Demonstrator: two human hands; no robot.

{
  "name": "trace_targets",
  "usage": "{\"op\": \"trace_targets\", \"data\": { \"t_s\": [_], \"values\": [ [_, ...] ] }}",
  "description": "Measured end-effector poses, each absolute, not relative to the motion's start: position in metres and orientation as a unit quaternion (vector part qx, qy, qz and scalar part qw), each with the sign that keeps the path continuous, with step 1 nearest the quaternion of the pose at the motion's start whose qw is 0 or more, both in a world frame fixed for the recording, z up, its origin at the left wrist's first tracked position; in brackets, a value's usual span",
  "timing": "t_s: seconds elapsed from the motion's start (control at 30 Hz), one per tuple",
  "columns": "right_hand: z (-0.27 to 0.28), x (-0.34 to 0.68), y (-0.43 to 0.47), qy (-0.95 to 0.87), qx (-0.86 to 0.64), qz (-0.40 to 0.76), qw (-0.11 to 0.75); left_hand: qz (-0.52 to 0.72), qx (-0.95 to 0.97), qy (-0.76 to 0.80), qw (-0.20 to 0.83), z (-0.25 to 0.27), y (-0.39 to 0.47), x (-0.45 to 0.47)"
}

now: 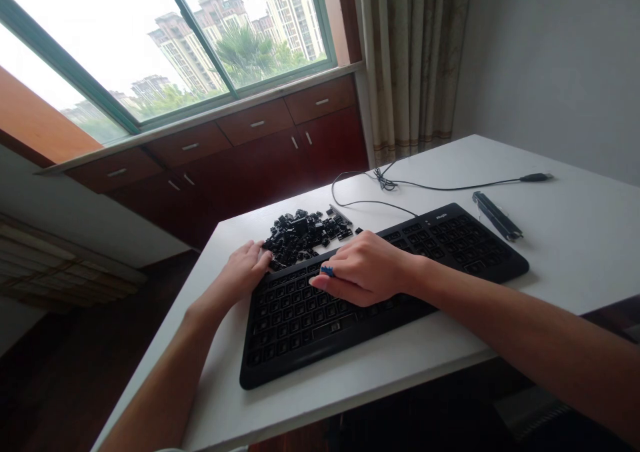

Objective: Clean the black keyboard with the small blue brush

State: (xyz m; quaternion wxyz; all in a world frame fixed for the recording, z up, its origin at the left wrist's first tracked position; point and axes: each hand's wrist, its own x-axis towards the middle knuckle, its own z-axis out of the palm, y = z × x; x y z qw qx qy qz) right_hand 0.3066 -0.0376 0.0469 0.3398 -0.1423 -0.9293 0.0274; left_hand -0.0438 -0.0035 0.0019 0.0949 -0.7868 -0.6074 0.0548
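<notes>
1. Head view: a black keyboard lies slantwise on a white table, rows of square sockets showing across it
2. The right hand is over the keyboard's middle, fingers curled in, pinching a small blue piece between thumb and fingers
3. The left hand is by the keyboard's far left corner, fingertips at the edge of a heap of loose black keys; whether it grips one I cannot tell
4. The heap sits on the table just behind the keyboard
5. A cable runs from the keyboard's back edge through a tangle to a plug at the right
6. A long dark object lies just beside the keyboard's right end
</notes>
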Motion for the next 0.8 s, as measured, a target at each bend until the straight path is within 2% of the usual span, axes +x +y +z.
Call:
{"op": "trace_targets", "data": {
  "t_s": [0.8],
  "values": [
    [0.046, 0.308, -0.037, -0.926, -0.140, 0.071, 0.343, 0.096, -0.791, -0.591, 0.125, -0.008, -0.001, -0.055]
  ]
}}
